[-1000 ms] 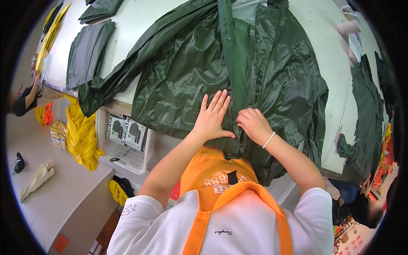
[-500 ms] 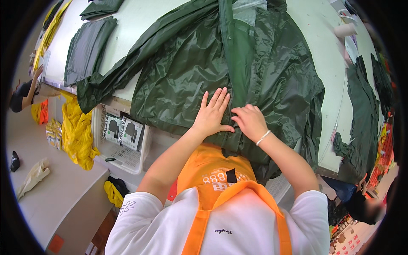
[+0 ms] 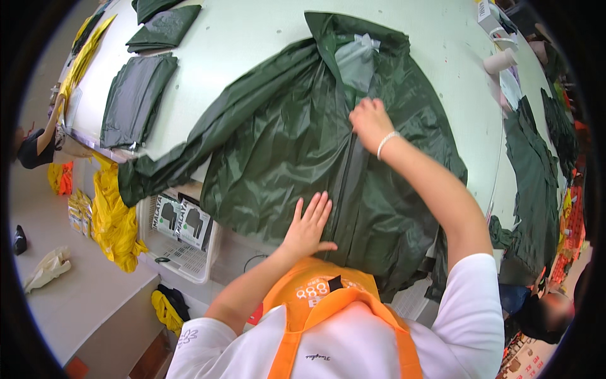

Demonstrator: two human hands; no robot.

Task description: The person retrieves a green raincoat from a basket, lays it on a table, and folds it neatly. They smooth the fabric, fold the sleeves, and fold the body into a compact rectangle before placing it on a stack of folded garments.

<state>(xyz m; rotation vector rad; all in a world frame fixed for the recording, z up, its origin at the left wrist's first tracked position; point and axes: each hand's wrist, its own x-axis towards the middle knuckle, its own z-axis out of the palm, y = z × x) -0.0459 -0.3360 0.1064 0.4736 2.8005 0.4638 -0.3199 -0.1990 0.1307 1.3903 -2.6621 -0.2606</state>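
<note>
A dark green rain jacket (image 3: 278, 151) lies front side up on the white table, its hem at the near edge and its left-side sleeve stretched out to the left. My left hand (image 3: 308, 226) rests flat on the lower front, fingers spread, beside the zipper line. Farther up, my right hand (image 3: 371, 126) is closed in a pinch on the jacket's zipper; the pull itself is hidden by the fingers. Below that hand the two front edges meet. Above it the collar opening shows a pale mesh lining (image 3: 356, 63).
Folded dark green garments (image 3: 137, 98) lie at the far left. Under the table edge, a white basket (image 3: 208, 265) holds printed packets. Yellow garments (image 3: 115, 215) hang beside it. More green fabric (image 3: 533, 183) and a white roll (image 3: 500, 61) are at the right. Another person (image 3: 38, 145) stands far left.
My right hand has moved up along the front from near the hem to the chest, and the front has closed below it. My left hand stays flat near the hem. More of the collar now shows.
</note>
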